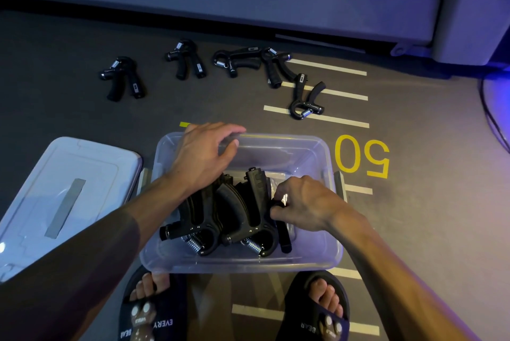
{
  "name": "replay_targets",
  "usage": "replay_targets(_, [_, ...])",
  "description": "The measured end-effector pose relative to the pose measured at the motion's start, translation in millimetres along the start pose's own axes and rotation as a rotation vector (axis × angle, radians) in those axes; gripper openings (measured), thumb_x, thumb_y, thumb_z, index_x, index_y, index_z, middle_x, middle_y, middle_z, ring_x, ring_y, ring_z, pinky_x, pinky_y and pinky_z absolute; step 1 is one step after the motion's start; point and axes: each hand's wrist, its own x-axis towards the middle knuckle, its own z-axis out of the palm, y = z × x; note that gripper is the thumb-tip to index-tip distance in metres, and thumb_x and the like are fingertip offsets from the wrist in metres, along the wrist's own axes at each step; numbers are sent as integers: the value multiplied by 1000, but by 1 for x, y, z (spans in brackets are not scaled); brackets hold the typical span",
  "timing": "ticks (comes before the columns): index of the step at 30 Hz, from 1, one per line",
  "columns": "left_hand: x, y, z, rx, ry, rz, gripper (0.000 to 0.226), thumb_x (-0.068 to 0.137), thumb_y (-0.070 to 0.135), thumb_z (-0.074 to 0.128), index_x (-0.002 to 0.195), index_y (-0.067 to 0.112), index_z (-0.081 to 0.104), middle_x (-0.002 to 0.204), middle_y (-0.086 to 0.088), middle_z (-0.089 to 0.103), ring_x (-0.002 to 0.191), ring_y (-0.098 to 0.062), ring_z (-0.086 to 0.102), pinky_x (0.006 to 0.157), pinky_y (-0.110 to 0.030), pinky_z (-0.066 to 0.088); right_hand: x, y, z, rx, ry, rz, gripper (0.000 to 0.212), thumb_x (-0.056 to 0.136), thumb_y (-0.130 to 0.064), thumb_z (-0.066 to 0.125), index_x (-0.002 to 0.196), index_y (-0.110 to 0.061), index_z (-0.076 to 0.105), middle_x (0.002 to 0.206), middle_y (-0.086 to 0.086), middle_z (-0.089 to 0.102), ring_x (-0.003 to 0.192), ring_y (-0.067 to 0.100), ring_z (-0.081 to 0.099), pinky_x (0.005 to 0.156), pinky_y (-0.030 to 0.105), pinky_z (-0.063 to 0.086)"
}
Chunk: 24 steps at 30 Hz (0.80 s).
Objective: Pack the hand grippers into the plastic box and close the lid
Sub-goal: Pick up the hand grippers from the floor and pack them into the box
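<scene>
The hand grippers [220,219] are black with silver coiled springs, inside a clear, colourless plastic box [329,253]. Its lid [33,188] is pale translucent with a grey strip, on a dark grey floor [430,202] marked with cream stripes and a yellow "50" [363,157].
</scene>
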Motion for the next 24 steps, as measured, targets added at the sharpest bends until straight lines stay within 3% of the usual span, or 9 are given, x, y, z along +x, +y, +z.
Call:
replay_targets(10, [1, 0, 0, 3, 3, -8, 32, 95, 36, 51, 123, 35, 66, 111, 18, 71, 101, -9, 65, 95, -33, 38, 0, -5, -8, -46, -81, 0, 36, 89, -43, 61, 111, -16, 70, 107, 11, 71, 100, 30, 63, 84, 36, 55])
replay_targets(17, [1, 1, 0, 8, 9, -2, 32, 94, 36, 52, 123, 34, 66, 112, 17, 72, 101, -10, 66, 95, -34, 38, -3, -4, -15, -87, -165, 6, 48, 94, -49, 56, 130, -18, 62, 124, 9, 66, 114, 29, 59, 80, 29, 44])
replay_targets(21, [0, 2, -2, -4, -1, -2, 32, 95, 36, 51, 123, 34, 66, 112, 18, 71, 102, -8, 65, 96, -34, 38, -5, -3, -21, -83, -170, 13, 49, 94, -53, 55, 128, -19, 62, 126, 7, 66, 114, 28, 61, 91, 35, 51])
replay_targets(24, [0, 2, -2, -3, -6, -3, 33, 95, 37, 52, 123, 33, 67, 112, 17, 72, 103, -9, 66, 96, -31, 36, -5, 2, -35, -56, -92, -15, 38, 95, -50, 54, 122, -26, 64, 121, 3, 68, 111, 26, 63, 84, 30, 49])
